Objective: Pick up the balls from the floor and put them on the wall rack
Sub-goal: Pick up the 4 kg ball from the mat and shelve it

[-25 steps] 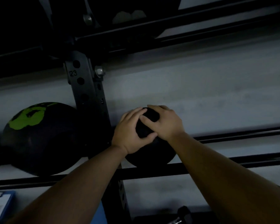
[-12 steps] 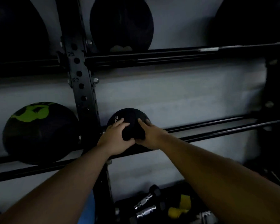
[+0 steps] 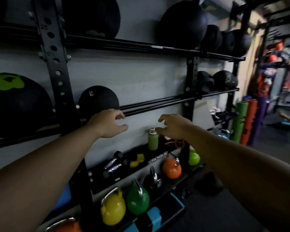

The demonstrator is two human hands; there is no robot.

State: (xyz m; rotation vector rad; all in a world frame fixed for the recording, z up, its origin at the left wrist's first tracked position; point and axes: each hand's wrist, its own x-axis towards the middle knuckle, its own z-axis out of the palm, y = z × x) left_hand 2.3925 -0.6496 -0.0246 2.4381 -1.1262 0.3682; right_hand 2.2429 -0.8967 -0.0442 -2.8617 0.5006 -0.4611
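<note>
A small black ball [image 3: 98,98] rests on the middle rails of the black wall rack [image 3: 157,104], just right of the upright post. My left hand [image 3: 108,125] hangs open just below and to the right of it, not touching it. My right hand [image 3: 172,125] is open too, further right and below the rails, fingers spread, holding nothing. A large black ball with a green mark [image 3: 15,104] sits on the same shelf left of the post. A dark ball-like shape [image 3: 209,184] lies on the floor at lower right.
More black balls [image 3: 182,22] fill the top shelf and the right end of the middle shelf. Below stand coloured kettlebells [image 3: 113,209], dumbbells [image 3: 113,164] and a green bottle [image 3: 153,139]. Rolled mats [image 3: 241,121] lean at the right. Dark floor stretches right.
Both hands have let go of the small black ball, which stays on the rails, and have drawn back down and to the right. The view has swung right and widened.
</note>
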